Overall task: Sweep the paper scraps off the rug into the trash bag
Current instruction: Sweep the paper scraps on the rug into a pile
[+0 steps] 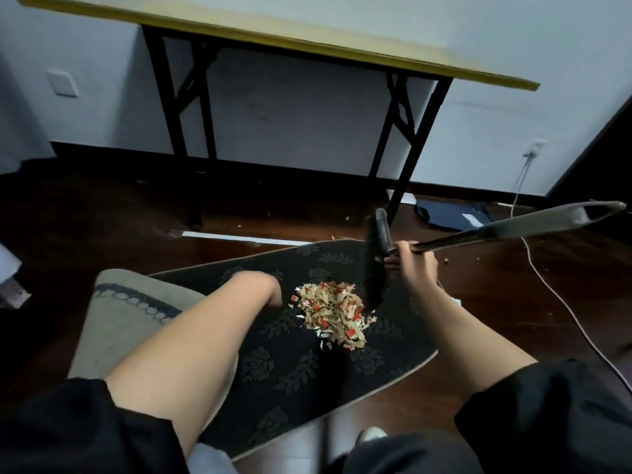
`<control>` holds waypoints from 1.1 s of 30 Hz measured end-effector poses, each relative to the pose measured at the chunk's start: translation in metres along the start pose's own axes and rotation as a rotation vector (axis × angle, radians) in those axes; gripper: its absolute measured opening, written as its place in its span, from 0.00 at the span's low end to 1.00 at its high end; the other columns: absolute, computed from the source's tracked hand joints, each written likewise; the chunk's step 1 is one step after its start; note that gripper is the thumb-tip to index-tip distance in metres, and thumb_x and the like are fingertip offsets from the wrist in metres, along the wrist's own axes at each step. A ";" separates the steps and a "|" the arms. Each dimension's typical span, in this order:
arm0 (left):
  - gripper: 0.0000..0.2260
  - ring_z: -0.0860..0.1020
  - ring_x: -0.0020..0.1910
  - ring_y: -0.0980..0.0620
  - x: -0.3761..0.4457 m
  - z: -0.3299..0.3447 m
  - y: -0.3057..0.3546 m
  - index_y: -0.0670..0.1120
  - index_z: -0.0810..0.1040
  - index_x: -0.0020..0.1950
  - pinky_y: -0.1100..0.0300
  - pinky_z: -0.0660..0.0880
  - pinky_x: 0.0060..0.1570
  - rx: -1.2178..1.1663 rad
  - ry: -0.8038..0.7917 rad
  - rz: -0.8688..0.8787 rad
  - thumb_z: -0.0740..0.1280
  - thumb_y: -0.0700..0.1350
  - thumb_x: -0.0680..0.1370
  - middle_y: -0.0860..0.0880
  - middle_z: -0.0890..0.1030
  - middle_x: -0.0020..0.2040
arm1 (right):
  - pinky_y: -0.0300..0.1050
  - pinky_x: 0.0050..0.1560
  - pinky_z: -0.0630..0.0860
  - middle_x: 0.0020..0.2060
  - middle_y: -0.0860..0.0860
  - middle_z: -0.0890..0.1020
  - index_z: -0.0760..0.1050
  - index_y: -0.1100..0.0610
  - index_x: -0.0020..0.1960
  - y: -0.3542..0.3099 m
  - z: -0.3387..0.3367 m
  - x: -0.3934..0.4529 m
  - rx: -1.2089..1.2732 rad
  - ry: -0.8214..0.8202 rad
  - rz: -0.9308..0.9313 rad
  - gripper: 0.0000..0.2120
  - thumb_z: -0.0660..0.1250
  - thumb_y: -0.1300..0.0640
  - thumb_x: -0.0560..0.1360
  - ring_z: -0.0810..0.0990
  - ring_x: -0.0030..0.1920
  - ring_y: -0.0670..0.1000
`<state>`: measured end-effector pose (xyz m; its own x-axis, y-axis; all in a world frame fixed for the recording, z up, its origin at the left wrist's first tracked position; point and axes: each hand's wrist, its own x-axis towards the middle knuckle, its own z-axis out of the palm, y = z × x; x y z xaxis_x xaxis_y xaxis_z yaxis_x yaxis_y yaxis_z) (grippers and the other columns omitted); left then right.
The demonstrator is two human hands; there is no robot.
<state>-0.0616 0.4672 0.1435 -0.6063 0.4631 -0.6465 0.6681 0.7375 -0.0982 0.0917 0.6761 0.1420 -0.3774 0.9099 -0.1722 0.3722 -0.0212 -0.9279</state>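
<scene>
A heap of beige, white and red paper scraps (331, 314) lies on the dark leaf-patterned rug (290, 366). My right hand (412, 265) grips the handle of a black hand brush (374, 268) close to its head. The bristles stand upright against the right side of the heap, and the long grey handle runs up to the right. My left hand (265, 289) is bent down onto the rug just left of the heap, with its fingers hidden under the wrist. No trash bag is in sight.
A beige mat or cushion (130, 313) lies against the rug's left end. Behind the rug stands a folding table with black legs (403, 176). A white cable (561, 302) crosses the wooden floor at right, near a dark blue cloth (451, 215). Loose scraps dot the floor.
</scene>
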 end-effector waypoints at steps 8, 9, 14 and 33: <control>0.23 0.73 0.66 0.44 -0.018 -0.008 0.011 0.42 0.68 0.73 0.49 0.69 0.67 -0.014 0.020 0.006 0.60 0.51 0.80 0.44 0.72 0.70 | 0.58 0.55 0.79 0.29 0.51 0.85 0.79 0.57 0.39 -0.009 -0.030 -0.010 -0.059 0.052 0.000 0.12 0.60 0.53 0.72 0.85 0.37 0.55; 0.23 0.72 0.67 0.45 -0.012 -0.008 0.017 0.43 0.68 0.73 0.49 0.69 0.68 -0.015 0.017 0.010 0.61 0.51 0.80 0.44 0.71 0.71 | 0.58 0.55 0.79 0.29 0.51 0.85 0.80 0.57 0.38 -0.004 -0.031 -0.006 -0.072 0.065 0.010 0.13 0.60 0.52 0.72 0.85 0.38 0.55; 0.23 0.73 0.67 0.46 0.047 0.015 0.053 0.44 0.68 0.73 0.52 0.70 0.66 0.054 -0.006 0.041 0.60 0.51 0.80 0.46 0.71 0.71 | 0.57 0.54 0.79 0.28 0.50 0.84 0.81 0.60 0.36 0.049 -0.026 0.036 -0.137 0.079 0.091 0.15 0.60 0.52 0.71 0.85 0.36 0.54; 0.24 0.65 0.72 0.43 0.241 0.155 0.114 0.44 0.64 0.75 0.52 0.67 0.68 0.085 -0.280 0.069 0.59 0.51 0.81 0.43 0.60 0.75 | 0.47 0.41 0.70 0.42 0.56 0.82 0.80 0.59 0.46 0.195 0.040 0.175 -0.492 0.040 0.185 0.15 0.62 0.48 0.73 0.78 0.42 0.57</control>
<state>-0.0651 0.5866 -0.1407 -0.4239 0.3480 -0.8362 0.7444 0.6598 -0.1028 0.0640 0.8144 -0.0821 -0.2390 0.9245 -0.2969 0.7874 0.0056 -0.6164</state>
